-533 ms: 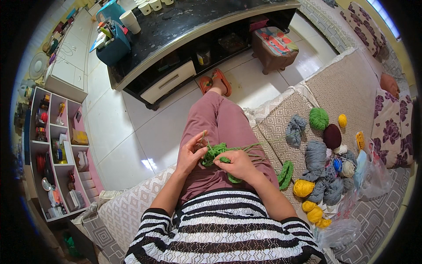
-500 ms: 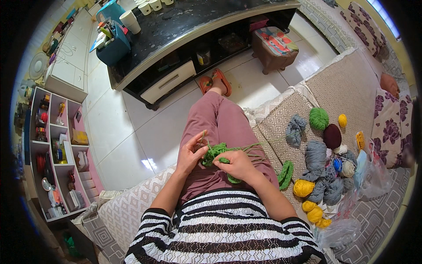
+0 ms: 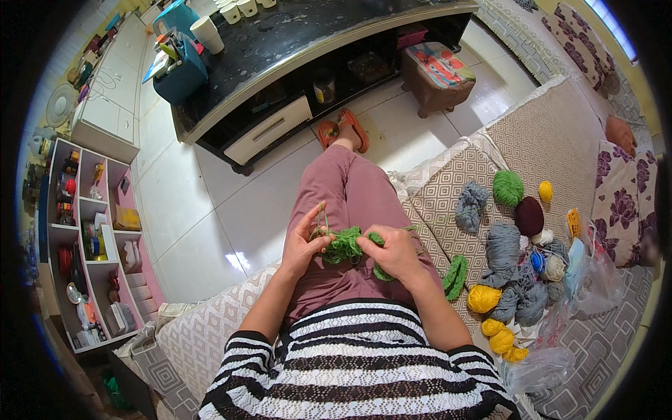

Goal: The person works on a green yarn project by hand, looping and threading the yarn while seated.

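Observation:
A bundle of green yarn work (image 3: 343, 246), which looks crocheted or knitted, rests over my lap between both hands. My left hand (image 3: 299, 246) pinches its left edge with thumb and fingers, while the index finger points up with a green strand looped over it. At the bundle's right side, my right hand (image 3: 393, 255) is closed on the green work, and part of it hangs below the fingers. Whether a hook or needle is in that hand, I cannot tell. Another green worked strip (image 3: 455, 278) lies beside my right thigh.
On the patterned sofa (image 3: 448, 189) to my right lie a green yarn ball (image 3: 508, 188), a maroon ball (image 3: 529, 215), several grey skeins (image 3: 502, 248), yellow balls (image 3: 484, 299) and clear plastic bags (image 3: 598, 280). Ahead stands a black-topped table (image 3: 301, 35); a shelf unit (image 3: 91, 245) is at left.
My right hand has moved right, away from the left hand, and more of the green bundle shows between them. The left index finger is raised higher.

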Available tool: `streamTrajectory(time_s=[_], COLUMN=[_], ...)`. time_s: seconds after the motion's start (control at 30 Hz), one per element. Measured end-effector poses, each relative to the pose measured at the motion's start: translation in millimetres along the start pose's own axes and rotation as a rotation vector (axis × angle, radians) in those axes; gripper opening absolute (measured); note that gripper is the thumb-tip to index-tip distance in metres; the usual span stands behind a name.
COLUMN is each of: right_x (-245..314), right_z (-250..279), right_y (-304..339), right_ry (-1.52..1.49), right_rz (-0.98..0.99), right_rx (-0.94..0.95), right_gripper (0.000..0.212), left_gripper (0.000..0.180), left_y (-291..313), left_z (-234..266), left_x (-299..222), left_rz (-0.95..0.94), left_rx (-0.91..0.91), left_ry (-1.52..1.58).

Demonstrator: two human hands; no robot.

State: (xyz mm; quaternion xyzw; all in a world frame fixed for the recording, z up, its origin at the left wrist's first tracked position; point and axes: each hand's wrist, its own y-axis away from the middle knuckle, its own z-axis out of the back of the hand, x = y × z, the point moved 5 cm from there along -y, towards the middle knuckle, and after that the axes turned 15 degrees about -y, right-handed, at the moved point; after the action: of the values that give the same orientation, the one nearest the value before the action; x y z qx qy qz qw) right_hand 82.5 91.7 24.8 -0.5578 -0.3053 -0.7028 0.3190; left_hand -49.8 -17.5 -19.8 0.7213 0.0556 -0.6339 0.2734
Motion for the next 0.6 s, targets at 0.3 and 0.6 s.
streamTrajectory(time_s=[0.3, 0.6], right_x=[-1, -26], right_z=[0, -14], right_y=[-6, -10], right_ry=[-0.059, -0.418], right_rz=[0.101, -0.159], right_rx=[-0.106, 0.026], right_gripper=[0.017, 0.015], left_gripper=[0.067, 0.07], left_y=[-1, 1], left_z=[-2, -3], left_x=[-1, -3], left_rz=[-0.076, -0.064], left_rx=[0.06, 0.072], left_ry=[-0.018, 0.036])
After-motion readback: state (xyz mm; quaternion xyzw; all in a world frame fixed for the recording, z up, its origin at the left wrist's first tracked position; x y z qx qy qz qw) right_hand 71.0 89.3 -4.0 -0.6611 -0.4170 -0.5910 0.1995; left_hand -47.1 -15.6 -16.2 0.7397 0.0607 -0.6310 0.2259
